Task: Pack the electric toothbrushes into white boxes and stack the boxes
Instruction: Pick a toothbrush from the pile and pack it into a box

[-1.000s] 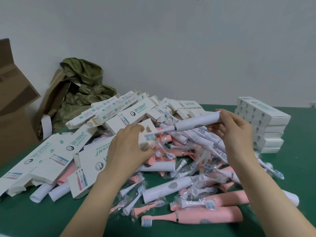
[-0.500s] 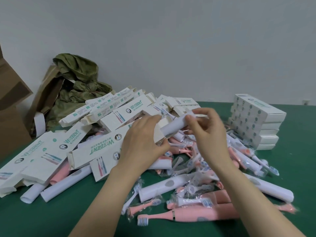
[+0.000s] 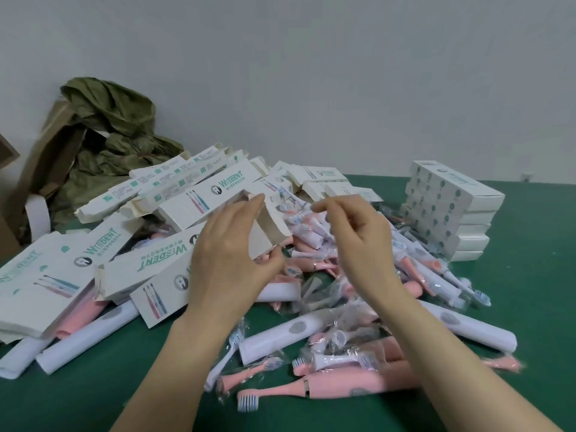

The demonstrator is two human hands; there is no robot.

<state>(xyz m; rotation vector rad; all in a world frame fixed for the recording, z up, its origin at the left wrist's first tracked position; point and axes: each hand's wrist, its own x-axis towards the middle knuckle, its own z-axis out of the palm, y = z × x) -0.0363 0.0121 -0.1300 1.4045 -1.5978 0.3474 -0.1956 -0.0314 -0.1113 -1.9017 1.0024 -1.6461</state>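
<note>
My left hand [image 3: 230, 266] grips a white toothbrush box [image 3: 268, 235] near its open end, whose flaps stick up and point right. My right hand [image 3: 361, 238] hovers just right of that opening with its fingers loosely curled, and I see nothing in it. The white toothbrush from the earlier frames is out of sight. Loose white toothbrushes [image 3: 280, 335] and pink toothbrushes [image 3: 343, 388] lie below my hands among bagged brush heads [image 3: 336, 360]. Several closed white boxes form a stack [image 3: 452, 210] at the right.
A heap of empty white boxes [image 3: 212, 188] covers the left and back of the green table [image 3: 536, 322]. A crumpled olive bag [image 3: 109, 135] and brown cardboard [image 3: 6, 151] stand at the far left against the wall.
The white toothbrush my right hand held over the pile has gone from view at the open box end. My right hand has let go, and my left hand now grips the box.
</note>
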